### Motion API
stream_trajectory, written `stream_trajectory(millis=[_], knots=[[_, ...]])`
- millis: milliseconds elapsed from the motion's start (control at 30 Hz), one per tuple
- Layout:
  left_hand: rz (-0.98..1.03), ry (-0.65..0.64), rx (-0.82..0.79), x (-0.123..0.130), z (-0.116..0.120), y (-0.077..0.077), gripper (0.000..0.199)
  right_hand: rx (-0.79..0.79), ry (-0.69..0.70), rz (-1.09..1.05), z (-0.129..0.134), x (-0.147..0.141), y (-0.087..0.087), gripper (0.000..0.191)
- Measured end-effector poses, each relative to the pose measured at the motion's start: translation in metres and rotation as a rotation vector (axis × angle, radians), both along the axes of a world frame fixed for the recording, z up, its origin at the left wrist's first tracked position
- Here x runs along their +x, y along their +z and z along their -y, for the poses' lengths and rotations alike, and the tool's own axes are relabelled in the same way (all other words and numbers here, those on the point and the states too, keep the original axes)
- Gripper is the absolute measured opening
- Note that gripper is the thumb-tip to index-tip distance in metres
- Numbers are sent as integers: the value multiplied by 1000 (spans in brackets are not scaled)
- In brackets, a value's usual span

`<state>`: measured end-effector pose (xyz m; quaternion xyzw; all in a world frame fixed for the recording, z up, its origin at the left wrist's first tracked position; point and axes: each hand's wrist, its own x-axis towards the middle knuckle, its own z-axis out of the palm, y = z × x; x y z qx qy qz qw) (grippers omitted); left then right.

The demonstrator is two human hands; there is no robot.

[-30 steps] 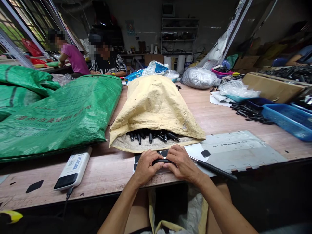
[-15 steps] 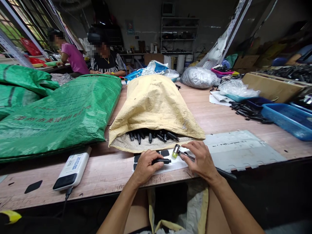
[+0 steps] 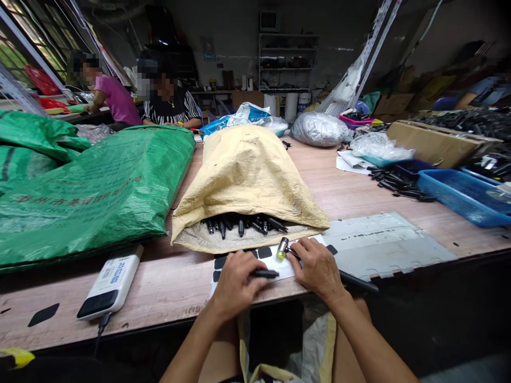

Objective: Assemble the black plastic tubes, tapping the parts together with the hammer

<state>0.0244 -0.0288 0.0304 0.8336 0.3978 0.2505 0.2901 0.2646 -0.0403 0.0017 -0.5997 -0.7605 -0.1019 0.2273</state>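
My left hand point(image 3: 238, 279) is closed around a black pen-like tube point(image 3: 266, 273), whose end points right past the thumb. In my right hand point(image 3: 315, 266) is a small mallet point(image 3: 282, 248) with a silver head and a yellow-green face; its dark handle runs under the palm toward the table edge. Both hands are low over a white sheet point(image 3: 285, 268) bearing black rounded patches point(image 3: 264, 252). Just beyond lies a yellow woven sack point(image 3: 255, 175), its mouth facing me, with several black pen-like pieces point(image 3: 241, 227) showing inside.
At left are a green woven sack point(image 3: 99, 197) and a white power bank point(image 3: 114, 279) with a cable. A grey plate point(image 3: 387, 244) lies at right, near a blue basket point(image 3: 463, 199) and loose black parts point(image 3: 399, 185). Co-workers sit behind; another open sack point(image 3: 327, 340) is by my legs.
My right hand's fingers, more spread before, have closed down around the mallet handle. The left hand still holds the black tube. The whole view has shifted slightly.
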Motion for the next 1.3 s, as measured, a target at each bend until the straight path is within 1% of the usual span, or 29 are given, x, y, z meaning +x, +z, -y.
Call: stream_trajectory(millis=[67,100,133,167,200,233,300,333,367,400,433,467,500,533,600,667,700,733,767,800,833,867,900,933,1000,1067,1167,1233,1300], knots=[[-27,-126,-29,8,29,4,15,-4,-3,5,0,0,-1,11],[-33,-203,-86,12,44,0,16,-7,-6,8,0,0,-1,12],[-46,-258,-151,17,58,-7,18,-9,-8,12,0,0,-2,12],[-75,-285,-220,21,69,-19,20,-10,-12,15,0,-1,-2,13],[-123,-263,-293,25,78,-33,21,-7,-14,15,0,-1,-2,13],[-187,-201,-368,27,83,-50,24,-2,-14,13,0,-1,-3,13],[-340,-47,-517,31,86,-85,31,10,-5,6,0,0,-3,13],[-406,20,-570,32,86,-99,34,15,-1,4,0,0,-3,13],[-458,63,-606,33,85,-110,38,18,2,3,0,0,-3,13],[-492,83,-622,34,84,-117,40,20,3,5,0,0,-4,13],[-507,77,-623,34,84,-119,43,22,3,6,0,1,-4,13],[-506,53,-608,35,84,-115,45,23,1,7,0,1,-4,13],[-486,15,-583,36,85,-106,46,24,-1,8,0,1,-4,12],[-448,-30,-553,37,86,-94,46,23,-1,10,0,1,-4,12],[-323,-122,-499,37,81,-59,37,14,-4,18,0,0,-5,12],[-163,-153,-470,35,64,-22,23,1,-9,25,0,0,-4,13],[-91,-130,-453,33,50,-7,23,-3,-11,26,0,0,-4,13],[-28,-41,-391,31,33,6,27,-5,-13,24,0,0,-4,13],[0,115,-286,28,14,14,30,-6,-15,19,0,0,-4,13],[-15,306,-168,25,-6,19,32,-6,-16,13,0,0,-3,13],[-51,475,-64,22,-26,21,35,-6,-16,6,0,0,-3,13],[-89,603,10,19,-45,19,39,-5,-14,0,0,0,-2,14],[-135,683,50,16,-61,16,43,-5,-12,-6,0,0,-2,13],[-182,723,59,14,-73,12,45,-7,-9,-11,0,0,-2,13],[-259,712,20,9,-88,4,41,-11,0,-23,0,1,-1,11],[-294,680,-17,2,-88,-1,29,-15,2,-37,0,1,0,10],[-280,673,15,-8,-74,-2,14,-14,-1,-55,1,1,0,10],[-257,678,55,-12,-64,-2,12,-17,0,-56,1,1,1,10],[-246,686,92,-11,-61,-4,17,-21,-5,-51,1,1,0,10]])
